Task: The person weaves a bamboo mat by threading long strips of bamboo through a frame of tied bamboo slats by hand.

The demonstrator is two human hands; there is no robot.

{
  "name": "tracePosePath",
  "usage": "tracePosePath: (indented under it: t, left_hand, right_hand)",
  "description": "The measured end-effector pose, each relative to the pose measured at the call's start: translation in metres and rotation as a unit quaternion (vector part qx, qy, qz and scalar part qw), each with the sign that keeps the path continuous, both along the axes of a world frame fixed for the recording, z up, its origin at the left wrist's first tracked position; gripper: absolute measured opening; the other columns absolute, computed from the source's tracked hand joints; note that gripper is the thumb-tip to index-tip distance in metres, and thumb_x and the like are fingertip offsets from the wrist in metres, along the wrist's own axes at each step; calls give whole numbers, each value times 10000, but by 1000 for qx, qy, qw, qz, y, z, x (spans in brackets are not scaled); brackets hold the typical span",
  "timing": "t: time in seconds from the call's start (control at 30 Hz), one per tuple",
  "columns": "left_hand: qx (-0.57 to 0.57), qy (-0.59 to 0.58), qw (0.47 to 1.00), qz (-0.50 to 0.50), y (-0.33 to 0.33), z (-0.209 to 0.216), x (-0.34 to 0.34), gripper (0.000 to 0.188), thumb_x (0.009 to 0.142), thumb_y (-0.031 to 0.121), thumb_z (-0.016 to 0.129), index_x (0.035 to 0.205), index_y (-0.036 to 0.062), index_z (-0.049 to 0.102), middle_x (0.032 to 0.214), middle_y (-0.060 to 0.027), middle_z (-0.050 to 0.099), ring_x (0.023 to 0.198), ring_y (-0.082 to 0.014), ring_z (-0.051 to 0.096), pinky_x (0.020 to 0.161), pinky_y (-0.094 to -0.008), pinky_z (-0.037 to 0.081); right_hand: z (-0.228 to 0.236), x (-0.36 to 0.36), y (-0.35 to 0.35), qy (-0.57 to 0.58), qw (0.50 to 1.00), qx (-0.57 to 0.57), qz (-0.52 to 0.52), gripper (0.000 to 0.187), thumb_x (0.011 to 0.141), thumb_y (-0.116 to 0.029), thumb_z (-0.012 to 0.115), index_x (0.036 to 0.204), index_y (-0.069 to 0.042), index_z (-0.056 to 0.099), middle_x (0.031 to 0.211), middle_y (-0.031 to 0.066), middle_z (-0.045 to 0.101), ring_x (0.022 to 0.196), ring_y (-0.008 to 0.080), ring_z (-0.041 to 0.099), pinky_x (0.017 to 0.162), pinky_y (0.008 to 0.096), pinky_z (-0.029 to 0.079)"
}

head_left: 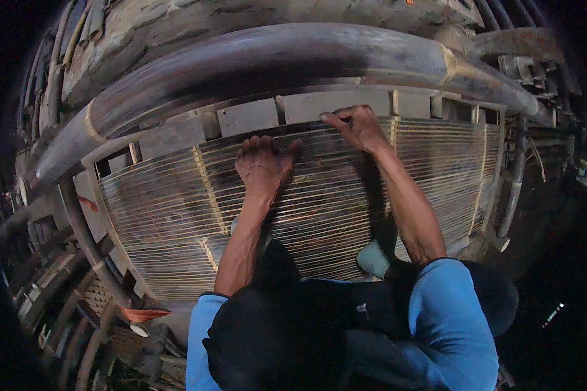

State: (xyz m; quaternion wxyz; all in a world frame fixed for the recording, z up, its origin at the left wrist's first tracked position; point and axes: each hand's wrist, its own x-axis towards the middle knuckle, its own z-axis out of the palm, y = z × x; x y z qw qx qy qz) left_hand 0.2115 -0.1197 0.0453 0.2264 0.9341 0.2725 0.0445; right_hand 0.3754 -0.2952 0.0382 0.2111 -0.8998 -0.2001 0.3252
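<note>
A wide panel of thin, pale, evenly spaced slats (150, 215) stretches before me, with lighter cross strips tying the rows together. My left hand (265, 166) rests at its far edge, fingers curled over the topmost slats and thumb sticking out to the right. To the right and slightly higher, my right hand (359, 127) is closed, its thumb and forefinger pinched together and pointing left beside the same edge. Whatever lies in that pinch is too small to make out. Short upright pieces (280, 111) stand along the panel's far side.
Beyond the panel a thick, dark bamboo pole (274, 55) runs across, banded at its joints. Thinner poles (78, 215) stand at the left, and another post (516, 176) at the right. An orange cloth-like piece (143, 315) hangs near the lower left corner. My foot (374, 259) is under the panel's near side.
</note>
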Motion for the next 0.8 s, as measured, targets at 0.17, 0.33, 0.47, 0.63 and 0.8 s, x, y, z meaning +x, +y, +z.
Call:
tracePosePath:
  t: [0.17, 0.33, 0.47, 0.63, 0.8]
  left_hand:
    - [-8, 118, 993, -29, -4, -14, 2, 381, 914, 419, 606, 853, 54, 697, 887, -180, 676, 818, -355, 672, 682, -449, 566]
    - [77, 105, 991, -35, -6, -16, 4, 217, 915, 214, 597, 970, 7, 631, 857, -178, 679, 817, -354, 683, 651, -448, 558]
    - [-12, -1, 993, -114, 10, -18, -7, 256, 889, 112, 605, 1092, -30, 542, 794, -154, 661, 736, -320, 687, 599, -411, 540]
    - [-635, 19, 764, 113, 28, 92, -22, 380, 903, 87, 648, 1230, -19, 486, 678, -8, 526, 545, -94, 489, 497, -252, 419]
    - [-509, 71, 857, 29, 84, 158, -45, 224, 901, 153, 704, 1085, 30, 675, 666, 91, 491, 550, -15, 361, 483, -217, 269]
  right_hand:
    - [-26, -11, -1, -169, 980, 101, 33, 226, 886, -344, 681, 951, -164, 802, 931, 97, 751, 915, 266, 640, 1021, 417, 328]
    - [-10, -9, 7, -157, 978, 123, 60, 219, 899, -304, 621, 978, -188, 789, 938, 76, 743, 1063, 311, 589, 1000, 491, 345]
    - [-11, -22, 24, -95, 967, 236, 2, 290, 858, -294, 636, 1106, -189, 743, 1091, 128, 712, 1129, 326, 569, 1056, 546, 272]
    - [3, -58, 50, -238, 872, 302, 304, 334, 862, -347, 683, 1133, -155, 718, 1264, 156, 582, 1177, 327, 546, 1041, 478, 359]
    - [83, -37, 44, 312, 877, 294, 219, 378, 795, -302, 820, 1093, -95, 712, 1119, 77, 668, 1039, 159, 595, 898, 339, 467]
